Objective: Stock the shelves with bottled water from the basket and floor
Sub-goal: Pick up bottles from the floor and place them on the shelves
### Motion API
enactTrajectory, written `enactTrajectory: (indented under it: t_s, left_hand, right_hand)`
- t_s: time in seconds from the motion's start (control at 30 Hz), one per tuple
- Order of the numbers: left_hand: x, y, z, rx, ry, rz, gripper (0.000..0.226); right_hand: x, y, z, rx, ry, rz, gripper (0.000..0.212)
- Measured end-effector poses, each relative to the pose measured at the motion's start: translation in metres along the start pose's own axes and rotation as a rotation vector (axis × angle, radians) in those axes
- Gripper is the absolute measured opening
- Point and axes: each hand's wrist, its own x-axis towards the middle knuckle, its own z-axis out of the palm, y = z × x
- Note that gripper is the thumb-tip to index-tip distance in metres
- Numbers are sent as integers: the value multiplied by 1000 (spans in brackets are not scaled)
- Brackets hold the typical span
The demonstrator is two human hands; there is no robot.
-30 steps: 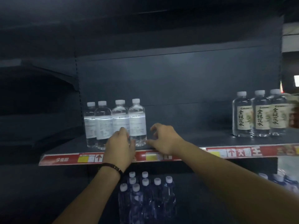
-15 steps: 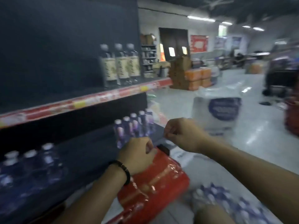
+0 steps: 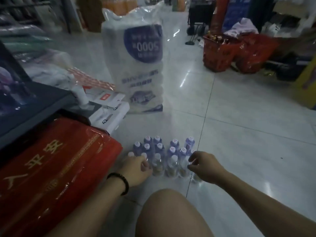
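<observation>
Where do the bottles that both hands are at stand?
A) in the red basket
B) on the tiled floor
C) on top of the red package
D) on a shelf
B: the bottles stand upright on the tiled floor, with the left hand and right hand at the ends of their near row.

A glossy tiled floor (image 3: 239,117) is seen. Water bottles (image 3: 164,151) are stood on it in a cluster, with a tall wrapped pack (image 3: 136,65) behind, white boxes (image 3: 109,115) and a red bundle (image 3: 59,168) at the left, and a red basket (image 3: 217,53) well apart.
</observation>
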Motion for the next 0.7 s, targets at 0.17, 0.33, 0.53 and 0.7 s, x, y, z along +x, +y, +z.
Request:
enactTrajectory:
  t_s: [0.17, 0.33, 0.53, 0.7]
  left_hand:
    - [43, -55, 48, 68, -20, -104, 33]
    - [77, -105, 65, 21, 86, -302, 77]
    - [122, -135, 89, -273, 170, -309, 115]
    - [139, -145, 97, -326, 205, -292, 92]
  right_hand:
    - [57, 5, 82, -23, -95, 4, 45]
    - [107, -31, 148, -80, -48, -175, 56]
    - [155, -66, 200, -98, 29, -206, 81]
    - [172, -66, 225, -88, 1, -213, 79]
